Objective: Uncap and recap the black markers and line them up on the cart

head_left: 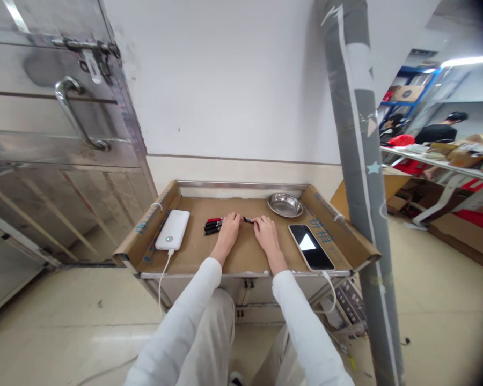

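Note:
Over the middle of the cardboard-lined top, my left hand (228, 235) and my right hand (267, 236) face each other, fingers closed. A dark pen (247, 219) spans the small gap between them, its ends hidden under my fingertips. Just left of my left hand lie several pens (211, 229), mostly black, one of them with red; my hand hides part of them. A shiny round metal dish (285, 205) sits beyond my right hand, towards the back.
A white power bank (173, 230) with a cable lies at the left of the cart (201, 257). At its right lies a phone (312, 247), also cabled. Raised cardboard sides edge the top. A tall grey roll (362, 161) leans at right. Two people work in the background.

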### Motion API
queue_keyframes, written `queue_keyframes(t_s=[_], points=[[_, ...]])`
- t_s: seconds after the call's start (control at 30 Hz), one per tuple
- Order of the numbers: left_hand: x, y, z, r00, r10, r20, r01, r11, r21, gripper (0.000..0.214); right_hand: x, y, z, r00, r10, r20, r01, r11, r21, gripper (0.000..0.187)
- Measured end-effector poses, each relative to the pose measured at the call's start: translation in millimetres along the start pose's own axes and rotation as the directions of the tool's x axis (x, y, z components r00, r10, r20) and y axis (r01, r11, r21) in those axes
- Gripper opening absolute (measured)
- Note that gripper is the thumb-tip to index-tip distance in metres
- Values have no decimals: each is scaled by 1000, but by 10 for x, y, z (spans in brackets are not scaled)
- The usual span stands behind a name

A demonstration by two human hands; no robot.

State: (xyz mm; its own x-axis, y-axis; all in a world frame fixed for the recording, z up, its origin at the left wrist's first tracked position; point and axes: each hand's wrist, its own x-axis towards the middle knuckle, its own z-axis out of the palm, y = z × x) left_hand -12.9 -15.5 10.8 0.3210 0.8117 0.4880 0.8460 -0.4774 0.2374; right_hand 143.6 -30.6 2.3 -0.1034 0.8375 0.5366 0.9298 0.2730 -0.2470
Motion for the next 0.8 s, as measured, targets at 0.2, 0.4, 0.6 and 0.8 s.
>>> queue_keyframes(t_s=[0.2,0.4,0.6,0.8], points=[[-309,28,-174,935,-298,-191,329,931,158,21,-35,-8,5,1000,7,15,-6,1000,-21,24],[-533,-41,-284,904,-379,-199,415,889,191,19,-54,-8,0,999,26,20,-26,1000,9,24],[-493,-60,-230,969,-231,-87,241,961,139,15,-73,-80,-76,999,-14,41,9,991,135,26],[-281,3,-134,999,9,45,-6,998,-64,13,-60,-121,-84,983,-159,87,129,950,283,27]])
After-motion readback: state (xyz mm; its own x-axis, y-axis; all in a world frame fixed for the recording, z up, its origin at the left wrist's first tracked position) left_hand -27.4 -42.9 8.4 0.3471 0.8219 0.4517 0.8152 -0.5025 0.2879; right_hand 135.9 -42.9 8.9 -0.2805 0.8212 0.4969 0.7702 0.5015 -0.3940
